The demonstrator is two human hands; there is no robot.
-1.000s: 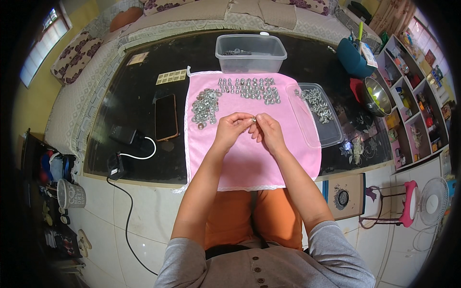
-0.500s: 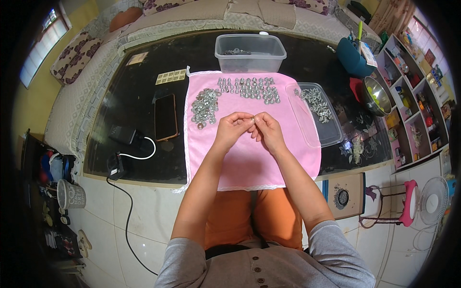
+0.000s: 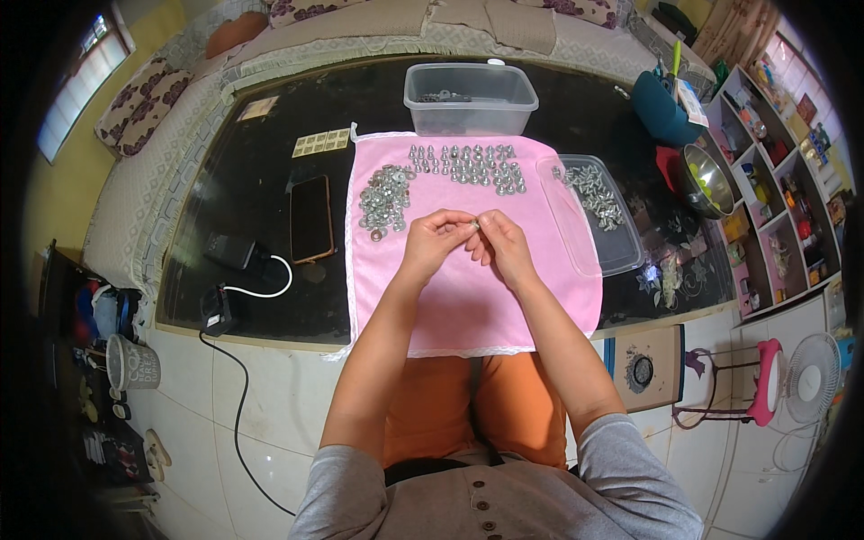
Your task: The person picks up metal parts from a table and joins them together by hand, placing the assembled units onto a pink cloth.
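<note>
Pink, white-edged cloth (image 3: 472, 315) on a glossy black surface (image 3: 252, 189) bears a heap of flat, round metal discs (image 3: 385, 196) at left and rows of upright metal pieces (image 3: 472, 166) farther back. Over its middle, left hand (image 3: 436, 241) and right hand (image 3: 506, 247) meet, both pinching a small metallic piece (image 3: 475, 225), its shape mostly hidden.

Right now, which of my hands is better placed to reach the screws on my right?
Probably your right hand: it sits nearer the screws; the left hand would reach across it. Both meet at a small metal piece.
</note>
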